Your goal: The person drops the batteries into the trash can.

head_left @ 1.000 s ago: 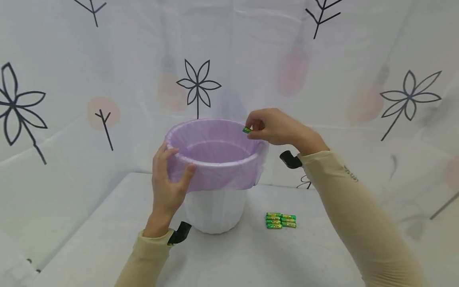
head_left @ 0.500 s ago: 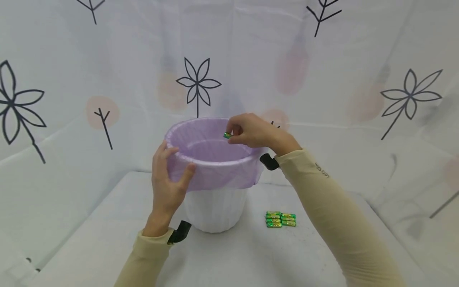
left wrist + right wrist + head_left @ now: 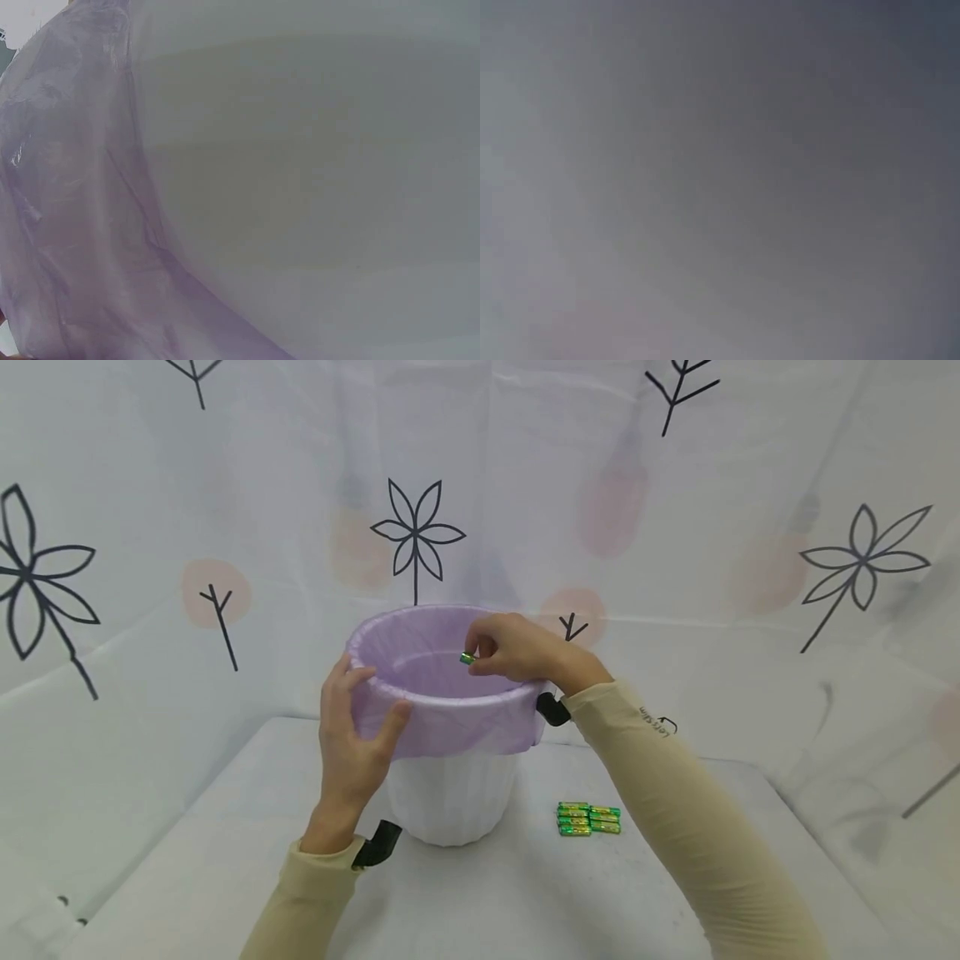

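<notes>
In the head view, a white trash can [image 3: 450, 802] stands upright, lined with a purple trash bag [image 3: 465, 727] folded over its rim. My left hand [image 3: 352, 752] grips the can's left side at the rim, thumb against the front of the bag. Between thumb and fingers of my right hand [image 3: 513, 647] is a green battery [image 3: 467, 658], held over the can's mouth towards its right side. The left wrist view shows the bag's folded edge [image 3: 142, 210] against the white can wall [image 3: 315, 187]. The right wrist view is a grey blur.
Several green batteries [image 3: 588, 819] lie side by side in two columns on the white table [image 3: 465, 902], right of the can. A white curtain [image 3: 495, 460] with plant drawings hangs behind the table.
My right hand has moved left and down with the battery, from the can's right rim to over its mouth. The left hand has stayed on the can.
</notes>
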### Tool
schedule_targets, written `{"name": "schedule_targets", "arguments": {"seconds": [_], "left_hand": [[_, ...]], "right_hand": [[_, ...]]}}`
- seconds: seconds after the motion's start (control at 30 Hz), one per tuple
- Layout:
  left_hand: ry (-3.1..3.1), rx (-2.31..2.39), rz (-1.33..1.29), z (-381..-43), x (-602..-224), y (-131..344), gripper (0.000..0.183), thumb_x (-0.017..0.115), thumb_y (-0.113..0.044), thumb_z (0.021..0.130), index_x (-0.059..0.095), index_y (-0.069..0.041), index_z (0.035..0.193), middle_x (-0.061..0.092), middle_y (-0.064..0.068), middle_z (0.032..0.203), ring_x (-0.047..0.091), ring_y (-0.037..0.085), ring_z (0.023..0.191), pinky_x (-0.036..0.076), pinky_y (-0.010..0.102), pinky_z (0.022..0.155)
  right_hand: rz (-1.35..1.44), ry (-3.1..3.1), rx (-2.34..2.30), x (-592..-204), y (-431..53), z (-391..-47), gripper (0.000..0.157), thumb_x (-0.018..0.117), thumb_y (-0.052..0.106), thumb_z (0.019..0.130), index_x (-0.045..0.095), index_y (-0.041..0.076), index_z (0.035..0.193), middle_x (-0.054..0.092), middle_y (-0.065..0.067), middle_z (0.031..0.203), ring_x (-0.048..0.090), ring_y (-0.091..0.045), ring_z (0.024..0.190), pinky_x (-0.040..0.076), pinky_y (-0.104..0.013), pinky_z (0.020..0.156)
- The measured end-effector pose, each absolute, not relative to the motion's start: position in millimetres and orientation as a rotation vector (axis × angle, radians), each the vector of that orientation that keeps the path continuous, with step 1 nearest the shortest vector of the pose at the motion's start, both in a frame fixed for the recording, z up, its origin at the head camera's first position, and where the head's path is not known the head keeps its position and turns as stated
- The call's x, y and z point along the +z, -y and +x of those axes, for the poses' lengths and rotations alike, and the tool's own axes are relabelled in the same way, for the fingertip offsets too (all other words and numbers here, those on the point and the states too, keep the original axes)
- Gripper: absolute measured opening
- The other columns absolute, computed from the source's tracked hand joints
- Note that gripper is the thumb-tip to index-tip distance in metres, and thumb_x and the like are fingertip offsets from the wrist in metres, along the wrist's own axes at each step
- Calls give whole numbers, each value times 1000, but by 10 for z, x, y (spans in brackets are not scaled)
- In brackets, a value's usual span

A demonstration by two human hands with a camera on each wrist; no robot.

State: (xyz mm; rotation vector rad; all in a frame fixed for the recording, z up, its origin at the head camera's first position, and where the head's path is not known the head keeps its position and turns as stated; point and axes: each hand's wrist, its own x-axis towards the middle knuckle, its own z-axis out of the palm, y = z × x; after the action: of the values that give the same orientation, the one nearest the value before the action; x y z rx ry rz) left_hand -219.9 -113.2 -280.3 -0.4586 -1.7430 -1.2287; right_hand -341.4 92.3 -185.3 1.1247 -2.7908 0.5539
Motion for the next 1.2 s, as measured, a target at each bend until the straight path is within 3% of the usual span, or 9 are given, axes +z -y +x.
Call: {"name": "schedule_targets", "arguments": {"seconds": [0.77, 1.2], "left_hand": [[1752, -1237, -458, -2202, -2805, 1132, 48, 70, -5, 79, 49, 6, 120, 37, 27, 142, 39, 36, 126, 36, 58, 97], [1717, -1218, -465, -2207, -2805, 1116, 47, 70, -6, 78, 51, 5, 119, 39, 28, 139, 40, 40, 125, 35, 59, 98]], "right_hand": [[1103, 2797, 549, -1882, -903, -3415, 21, 70, 27, 85, 63, 13, 99, 58, -3, 83, 53, -17, 80, 43, -32, 75], [1065, 2685, 662, -1825, -1153, -3265, 14, 65, 29, 89, 64, 16, 94, 58, -1, 77, 52, -17, 73, 44, -33, 68]]}}
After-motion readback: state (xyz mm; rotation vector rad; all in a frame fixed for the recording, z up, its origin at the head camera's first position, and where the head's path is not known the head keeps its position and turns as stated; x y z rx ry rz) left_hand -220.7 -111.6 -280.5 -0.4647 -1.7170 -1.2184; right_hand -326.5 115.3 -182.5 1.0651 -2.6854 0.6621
